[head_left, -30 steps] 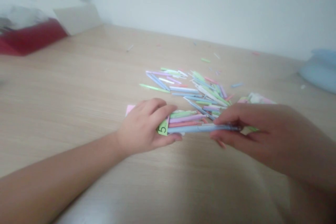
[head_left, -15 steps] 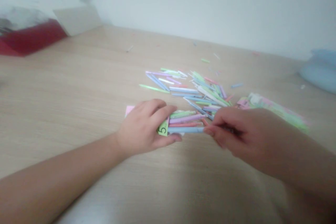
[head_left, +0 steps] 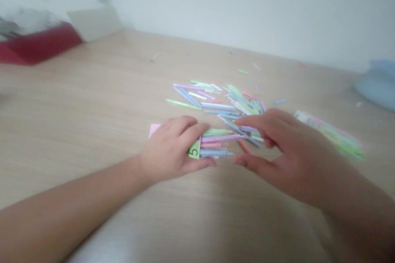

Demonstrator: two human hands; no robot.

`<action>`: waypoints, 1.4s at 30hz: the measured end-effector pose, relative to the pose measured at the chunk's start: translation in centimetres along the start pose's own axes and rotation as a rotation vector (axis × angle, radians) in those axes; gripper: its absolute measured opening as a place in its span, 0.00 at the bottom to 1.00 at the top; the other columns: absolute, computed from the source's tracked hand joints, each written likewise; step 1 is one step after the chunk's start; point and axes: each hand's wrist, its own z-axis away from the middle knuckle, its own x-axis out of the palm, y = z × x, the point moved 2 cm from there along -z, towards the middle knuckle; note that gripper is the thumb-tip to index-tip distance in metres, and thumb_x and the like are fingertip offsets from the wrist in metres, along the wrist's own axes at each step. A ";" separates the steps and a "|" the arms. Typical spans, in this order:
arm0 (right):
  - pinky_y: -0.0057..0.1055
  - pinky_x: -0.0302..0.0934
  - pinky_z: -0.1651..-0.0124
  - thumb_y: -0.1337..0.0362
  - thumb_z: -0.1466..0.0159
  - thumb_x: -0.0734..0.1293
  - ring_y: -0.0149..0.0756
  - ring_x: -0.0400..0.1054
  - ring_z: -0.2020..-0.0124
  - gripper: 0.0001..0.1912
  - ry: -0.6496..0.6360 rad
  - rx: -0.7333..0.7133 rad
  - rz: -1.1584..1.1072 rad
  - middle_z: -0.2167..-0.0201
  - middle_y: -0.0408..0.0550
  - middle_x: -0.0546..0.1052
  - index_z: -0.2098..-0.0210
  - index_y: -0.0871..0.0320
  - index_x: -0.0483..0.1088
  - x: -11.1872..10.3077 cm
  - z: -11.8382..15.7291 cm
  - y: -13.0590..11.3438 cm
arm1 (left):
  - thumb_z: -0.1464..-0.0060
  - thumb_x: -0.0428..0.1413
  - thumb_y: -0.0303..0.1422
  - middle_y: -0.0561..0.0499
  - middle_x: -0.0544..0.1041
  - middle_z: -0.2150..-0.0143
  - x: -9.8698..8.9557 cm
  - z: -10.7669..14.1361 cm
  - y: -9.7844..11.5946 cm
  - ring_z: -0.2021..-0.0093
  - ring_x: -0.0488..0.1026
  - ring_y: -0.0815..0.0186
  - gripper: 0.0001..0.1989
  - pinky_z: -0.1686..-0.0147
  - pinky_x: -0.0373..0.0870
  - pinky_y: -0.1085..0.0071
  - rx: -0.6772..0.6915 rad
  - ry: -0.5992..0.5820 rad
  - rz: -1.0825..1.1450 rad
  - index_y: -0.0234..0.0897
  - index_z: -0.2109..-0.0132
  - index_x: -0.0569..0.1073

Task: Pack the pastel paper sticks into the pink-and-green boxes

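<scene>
My left hand [head_left: 173, 144] lies closed over a small pack [head_left: 194, 150] with a pink corner and a green label marked 5. Out of its right end stick several thin pastel sticks [head_left: 220, 137], green, purple, pink and blue; whether they are pens or straws I cannot tell. Just right of these ends is my right hand [head_left: 286, 152], thumb and forefinger spread apart and nothing visible between them. Its forefinger reaches over the edge of a loose heap of similar sticks [head_left: 219, 106]. An orange-red stick [head_left: 245, 146] lies between the two hands.
A clear packet [head_left: 336, 135] with pastel contents lies right of the heap, partly behind my right hand. Small coloured pieces are scattered farther back. A red box [head_left: 46, 43] with a pale flap stands at the far left, a light blue object [head_left: 376, 84] at the right. A wall borders the table.
My right thumb and forefinger, earlier pinched at the end of the blue stick in the pack, have come apart. The blue stick now sits farther in. My left hand keeps its hold.
</scene>
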 end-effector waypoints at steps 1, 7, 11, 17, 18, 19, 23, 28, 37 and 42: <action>0.38 0.65 0.63 0.48 0.32 0.72 0.43 0.72 0.62 0.23 0.005 -0.012 -0.034 0.56 0.50 0.76 0.42 0.48 0.72 -0.1 -0.1 0.5 | 0.41 0.59 0.61 0.36 0.77 0.49 0.0 0.0 0.0 0.50 0.76 0.49 0.39 0.51 0.76 0.54 0.002 0.000 0.002 0.32 0.39 0.72; 0.38 0.68 0.58 0.59 0.27 0.66 0.40 0.75 0.63 0.08 -0.148 0.032 -0.221 0.60 0.45 0.81 0.52 0.48 0.78 0.7 -0.8 1.6 | 0.41 0.59 0.62 0.37 0.77 0.49 0.0 0.0 0.1 0.50 0.77 0.50 0.39 0.51 0.76 0.54 0.002 -0.009 0.009 0.34 0.38 0.72; 0.36 0.65 0.60 0.59 0.27 0.67 0.38 0.74 0.67 0.07 -0.115 0.074 -0.221 0.70 0.41 0.80 0.56 0.49 0.79 0.9 -1.0 1.6 | 0.41 0.58 0.62 0.37 0.77 0.49 0.0 -0.1 0.2 0.50 0.77 0.50 0.39 0.52 0.77 0.54 0.017 -0.009 -0.006 0.34 0.39 0.72; 0.31 0.63 0.68 0.57 0.27 0.67 0.33 0.73 0.73 0.08 -0.202 0.188 -0.395 0.71 0.40 0.80 0.54 0.52 0.76 1.8 -0.7 2.0 | 0.41 0.59 0.62 0.36 0.77 0.49 0.1 -0.1 0.2 0.51 0.77 0.48 0.39 0.53 0.76 0.52 0.046 -0.022 -0.013 0.31 0.40 0.73; 0.31 0.64 0.68 0.57 0.27 0.67 0.32 0.74 0.73 0.08 -0.205 0.216 -0.431 0.70 0.40 0.81 0.52 0.52 0.74 2.1 -0.6 2.0 | 0.41 0.59 0.62 0.35 0.77 0.49 0.1 0.0 0.1 0.51 0.77 0.48 0.39 0.53 0.76 0.51 0.045 -0.022 -0.012 0.31 0.40 0.73; 0.31 0.64 0.68 0.57 0.26 0.67 0.32 0.74 0.74 0.09 -0.200 0.243 -0.458 0.70 0.40 0.81 0.51 0.52 0.73 2.3 -0.5 1.9 | 0.42 0.59 0.62 0.35 0.77 0.49 0.1 0.0 0.1 0.51 0.77 0.47 0.39 0.53 0.76 0.51 0.041 -0.022 -0.012 0.31 0.40 0.73; 0.30 0.64 0.69 0.56 0.26 0.66 0.30 0.74 0.76 0.08 -0.170 0.281 -0.464 0.71 0.39 0.80 0.54 0.52 0.74 2.4 -0.5 1.4 | 0.42 0.60 0.61 0.36 0.76 0.49 0.1 0.1 0.0 0.50 0.77 0.48 0.39 0.53 0.76 0.52 0.016 -0.031 -0.007 0.31 0.39 0.73; 0.31 0.68 0.65 0.60 0.28 0.68 0.35 0.76 0.66 0.04 -0.132 0.199 -0.408 0.64 0.43 0.81 0.56 0.52 0.74 1.7 -0.7 1.7 | 0.42 0.60 0.60 0.36 0.76 0.48 0.1 0.0 0.0 0.49 0.76 0.48 0.39 0.51 0.75 0.53 0.003 -0.026 0.001 0.32 0.39 0.73; 0.33 0.71 0.61 0.61 0.29 0.70 0.38 0.76 0.61 0.04 -0.090 0.098 -0.436 0.61 0.43 0.79 0.54 0.49 0.75 1.6 -0.4 2.4 | 0.41 0.59 0.61 0.37 0.76 0.48 0.1 0.1 0.1 0.50 0.76 0.50 0.38 0.51 0.75 0.54 -0.002 -0.036 -0.019 0.33 0.38 0.73; 0.32 0.69 0.61 0.61 0.28 0.69 0.34 0.75 0.63 0.04 -0.090 0.011 -0.335 0.62 0.41 0.79 0.54 0.48 0.75 2.1 -0.6 1.9 | 0.40 0.59 0.60 0.37 0.76 0.49 0.0 0.0 0.1 0.50 0.76 0.50 0.37 0.51 0.75 0.54 0.000 -0.036 -0.017 0.32 0.39 0.73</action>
